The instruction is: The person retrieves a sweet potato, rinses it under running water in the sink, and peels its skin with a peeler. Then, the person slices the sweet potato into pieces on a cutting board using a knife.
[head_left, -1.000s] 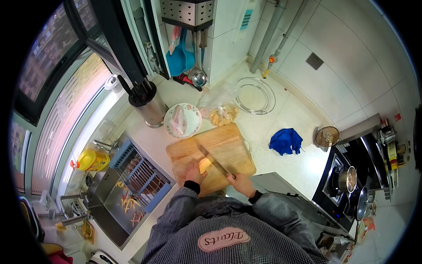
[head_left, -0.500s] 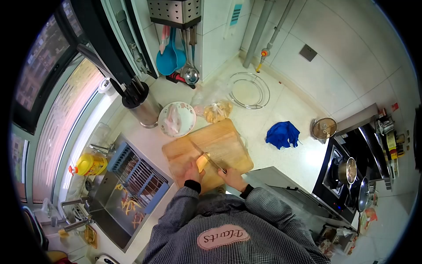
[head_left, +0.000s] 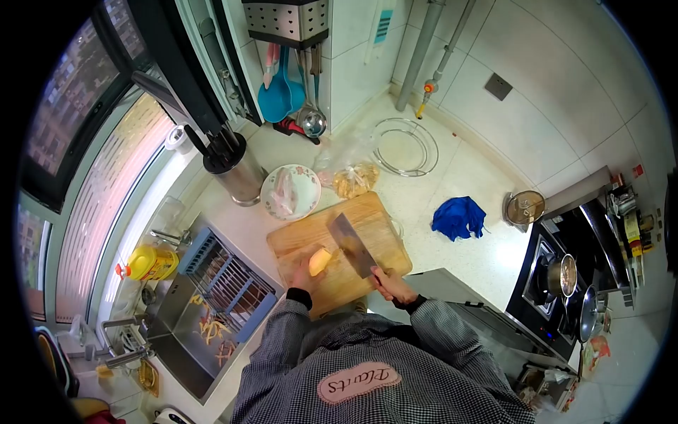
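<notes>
My left hand (head_left: pixel 302 276) is closed around the lower end of a peeled yellow potato (head_left: pixel 320 261), on the left part of the wooden cutting board (head_left: pixel 378 227). The fingers of my right hand (head_left: pixel 393 285) wrap the handle of a cleaver (head_left: pixel 351 243) at the board's right side. Its broad blade faces up toward me and points to the far left, apart from the potato. Beyond the board stand a floral plate (head_left: pixel 305 191) with a pinkish item in clear wrap and a clear plastic bag (head_left: pixel 355 179) of yellowish pieces.
A knife block (head_left: pixel 236 173) stands behind the plate. At left is the sink (head_left: pixel 176 338) with peelings and a blue-grey rack (head_left: pixel 229 286). On the right are a blue cloth (head_left: pixel 459 218), a sieve (head_left: pixel 525 208) and a stove with a pot (head_left: pixel 563 275). A wire ring stand (head_left: pixel 405 147) lies behind.
The cleaver has come off the potato and swung right, its broad side now showing. My right hand moved right; my left hand shifted slightly left with the potato.
</notes>
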The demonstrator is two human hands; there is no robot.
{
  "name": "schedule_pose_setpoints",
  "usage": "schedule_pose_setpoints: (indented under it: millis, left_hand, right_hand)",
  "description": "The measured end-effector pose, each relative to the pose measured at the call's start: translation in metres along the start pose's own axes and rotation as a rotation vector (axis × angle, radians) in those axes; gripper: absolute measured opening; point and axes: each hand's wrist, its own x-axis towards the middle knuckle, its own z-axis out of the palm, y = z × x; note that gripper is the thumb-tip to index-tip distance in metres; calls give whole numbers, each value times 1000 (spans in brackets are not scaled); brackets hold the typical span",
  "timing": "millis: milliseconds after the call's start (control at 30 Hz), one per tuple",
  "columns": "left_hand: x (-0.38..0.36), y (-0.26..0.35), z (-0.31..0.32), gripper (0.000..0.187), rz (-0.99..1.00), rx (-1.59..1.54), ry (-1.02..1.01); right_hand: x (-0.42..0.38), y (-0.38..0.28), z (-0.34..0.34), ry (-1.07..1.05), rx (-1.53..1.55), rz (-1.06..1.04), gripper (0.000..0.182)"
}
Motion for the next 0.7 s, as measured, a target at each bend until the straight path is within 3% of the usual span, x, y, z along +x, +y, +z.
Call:
schedule_pose_setpoints:
  millis: [33, 100, 267, 333, 567, 633, 700]
  left_hand:
    - [-1, -1, 5, 60, 2, -1, 1]
    - [-5, 2, 15, 68, -101, 246, 41]
    - [-13, 18, 13, 74, -228, 389, -26]
    - [-17, 14, 16, 74, -258, 435, -13]
    - [-19, 4, 23, 70, -160, 500, 110]
    - [-19, 1, 25, 68, -152, 549, 109]
    - [-16, -15, 31, 65, -33, 525, 157]
  right_hand:
    - [-2, 1, 0, 37, -117, -107, 45]
    - [-6, -3, 2, 83, -206, -99, 45]
    - [-21, -9, 22, 202, -466, -135, 44]
    - [-16, 0, 27, 240, -492, -289, 52]
    - [0, 16, 41, 212, -549, -376, 52]
    - [10, 27, 41, 269, -724, -381, 51]
    - [11, 19, 45, 264, -731, -374, 50]
